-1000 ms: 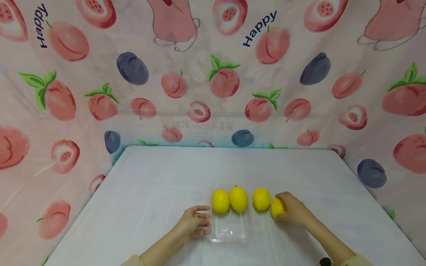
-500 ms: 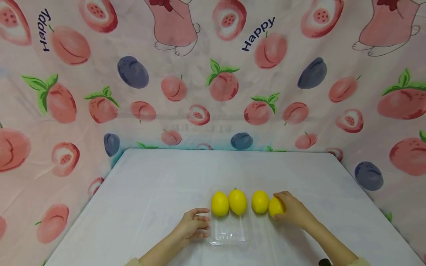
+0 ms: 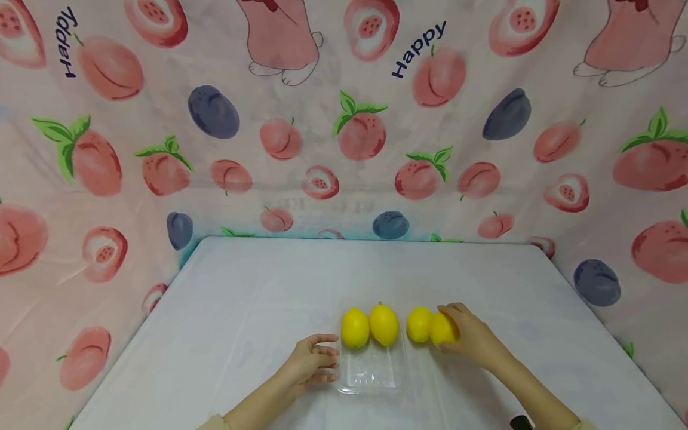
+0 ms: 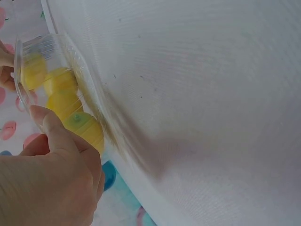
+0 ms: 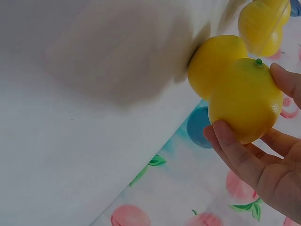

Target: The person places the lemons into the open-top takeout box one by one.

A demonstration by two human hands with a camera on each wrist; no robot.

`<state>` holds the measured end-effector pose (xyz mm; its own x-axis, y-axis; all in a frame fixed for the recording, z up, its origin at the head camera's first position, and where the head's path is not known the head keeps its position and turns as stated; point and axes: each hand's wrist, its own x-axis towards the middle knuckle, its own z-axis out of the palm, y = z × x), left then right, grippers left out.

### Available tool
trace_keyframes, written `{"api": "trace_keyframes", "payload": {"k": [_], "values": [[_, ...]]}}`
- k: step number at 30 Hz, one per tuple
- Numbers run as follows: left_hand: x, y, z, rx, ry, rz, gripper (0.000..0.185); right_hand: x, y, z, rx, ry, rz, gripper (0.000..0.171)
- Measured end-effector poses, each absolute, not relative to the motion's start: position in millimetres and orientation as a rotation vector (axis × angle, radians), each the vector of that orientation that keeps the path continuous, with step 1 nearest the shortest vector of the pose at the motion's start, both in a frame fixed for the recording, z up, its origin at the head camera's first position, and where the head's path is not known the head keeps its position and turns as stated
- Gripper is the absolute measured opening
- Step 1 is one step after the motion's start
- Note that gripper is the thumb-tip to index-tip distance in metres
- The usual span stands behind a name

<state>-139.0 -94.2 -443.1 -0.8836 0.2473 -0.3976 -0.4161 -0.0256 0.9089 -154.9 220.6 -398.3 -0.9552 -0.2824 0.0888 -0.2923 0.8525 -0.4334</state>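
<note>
Fingers of your left hand (image 3: 314,364) curl against the left wall of the clear plastic tray (image 3: 371,376) on the white counter (image 3: 242,310), seemingly gripping its edge, though the wrist view is too blurred to be sure. Two lemons (image 3: 369,326) sit side by side at the tray's far end. Just right of it lies a third lemon (image 3: 418,323), touching the fourth lemon (image 3: 442,328), which your right hand (image 3: 469,340) grips.
</note>
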Motion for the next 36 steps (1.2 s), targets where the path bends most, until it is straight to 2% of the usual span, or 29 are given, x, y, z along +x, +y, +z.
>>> {"api": "trace_keyframes", "payload": {"k": [29,36], "values": [[-139,-93,-440,-0.183,1.819,1.944,0.044,-154,178,-384,0.502,-2.962,0.899,0.066],[-140,-93,-442,-0.199,1.830,1.940,0.044,-153,165,-389,0.608,-2.921,0.951,0.066]]}}
